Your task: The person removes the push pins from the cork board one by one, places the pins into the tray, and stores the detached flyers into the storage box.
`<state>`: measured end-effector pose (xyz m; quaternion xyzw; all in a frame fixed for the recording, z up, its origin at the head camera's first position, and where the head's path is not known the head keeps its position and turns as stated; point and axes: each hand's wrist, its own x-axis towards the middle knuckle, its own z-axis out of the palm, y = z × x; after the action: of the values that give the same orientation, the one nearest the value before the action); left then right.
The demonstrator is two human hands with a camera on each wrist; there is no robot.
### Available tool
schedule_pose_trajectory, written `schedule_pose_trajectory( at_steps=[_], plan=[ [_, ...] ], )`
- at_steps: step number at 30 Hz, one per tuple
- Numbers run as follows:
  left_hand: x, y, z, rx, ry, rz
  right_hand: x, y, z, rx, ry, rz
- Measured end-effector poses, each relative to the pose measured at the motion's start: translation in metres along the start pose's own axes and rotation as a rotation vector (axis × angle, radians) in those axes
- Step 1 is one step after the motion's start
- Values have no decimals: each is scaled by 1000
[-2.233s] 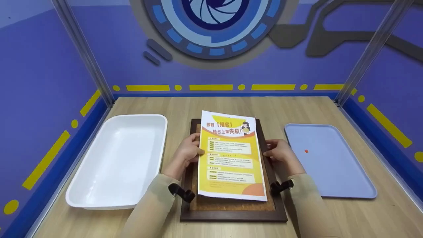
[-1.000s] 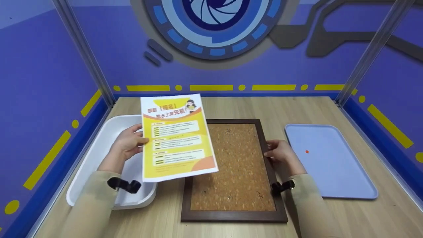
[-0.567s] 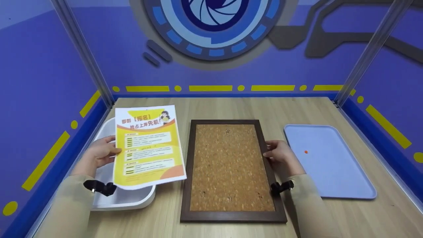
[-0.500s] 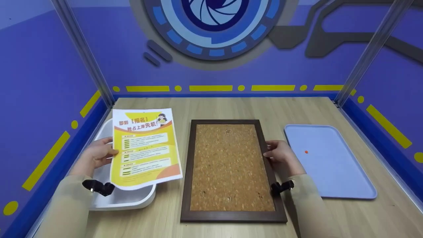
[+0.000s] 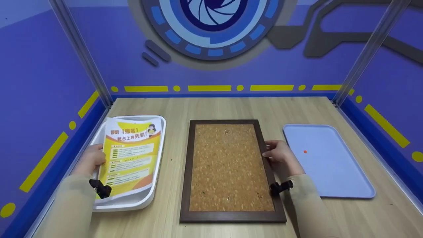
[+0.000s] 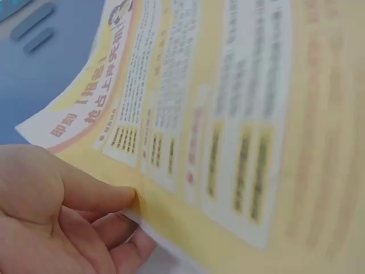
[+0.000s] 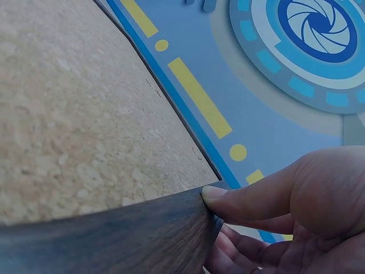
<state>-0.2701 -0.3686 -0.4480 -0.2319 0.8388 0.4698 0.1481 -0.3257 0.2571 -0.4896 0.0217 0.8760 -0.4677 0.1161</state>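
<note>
A yellow and white printed flyer [image 5: 129, 155] lies within the outline of the white tray [image 5: 158, 165] on the left. My left hand [image 5: 91, 159] pinches the flyer's left edge; the left wrist view shows the thumb on top of the paper [image 6: 171, 188] and the fingers beneath. In the middle of the table is a cork board [image 5: 231, 168] with a dark brown wooden frame. Its right side is gripped by my right hand [image 5: 278, 153]. The right wrist view has the thumb on the frame [image 7: 131, 234], with the other fingers curled below its outer edge.
A pale blue flat tray [image 5: 333, 165] sits at the right, with a small orange-red piece [image 5: 305, 151] on it. Purple-blue panels [image 5: 211, 72] enclose the wooden table [image 5: 178, 109] at the back and both sides.
My left hand has carried the flyer from over the cork board leftward, then down into the white tray. The cork now shows fully. My right hand has stayed on the frame.
</note>
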Motion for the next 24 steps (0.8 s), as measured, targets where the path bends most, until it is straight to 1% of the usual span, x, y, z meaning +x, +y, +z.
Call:
schedule_pose_trajectory(
  at_steps=[1, 3, 4, 6, 8, 11, 19, 21, 24],
  plan=[
    [4, 0, 0, 46, 9, 34, 0, 0, 0, 5, 1, -2],
    [10, -2, 1, 88, 6, 92, 0, 0, 1, 8, -2, -8],
    [13, -2, 1, 102, 4, 109, 0, 0, 1, 10, -3, -10],
    [15, -2, 3, 124, 24, 111, -1, 0, 2, 14, -1, -14],
    [15, 0, 4, 137, 49, 100, -1, 0, 3, 20, -4, -14],
    [13, 6, 7, 153, 92, 86, -1, 0, 3, 27, -2, -11],
    [16, 19, 13, 177, 188, 111, 2, 0, 3, 4, -3, -13],
    [16, 23, 15, 151, 209, 115, 2, 0, 4, 2, -7, -9],
    [15, 30, 21, 90, 238, 146, 2, -1, 4, 7, -13, -4]
  ],
)
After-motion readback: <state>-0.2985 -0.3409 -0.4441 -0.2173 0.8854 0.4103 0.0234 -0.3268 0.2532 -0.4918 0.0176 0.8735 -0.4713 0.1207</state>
